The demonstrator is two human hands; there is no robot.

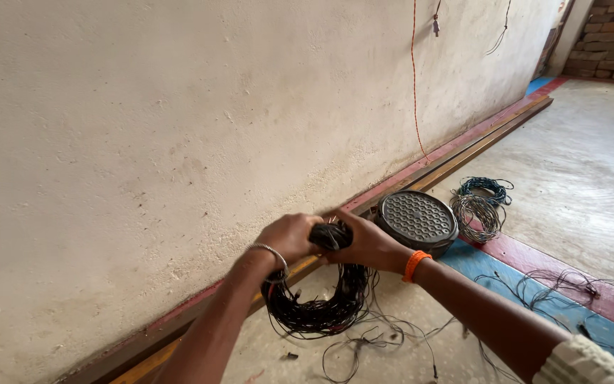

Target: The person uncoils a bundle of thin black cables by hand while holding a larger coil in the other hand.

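Gripping the black wire bundle (321,299) at its top, both hands' fingers (300,231) close tight; the loop hangs straight down.

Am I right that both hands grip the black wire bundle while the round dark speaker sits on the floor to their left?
Not quite: the head view shows the speaker to the right of the hands. Both the left hand and right hand do grip the wire bundle.

The top of the black wire coil (318,306) vanishes inside both fists, left hand (289,238) and right hand (365,245), so the fingertips go unseen. At five o'clock, loose wires (577,291) run off the right edge.
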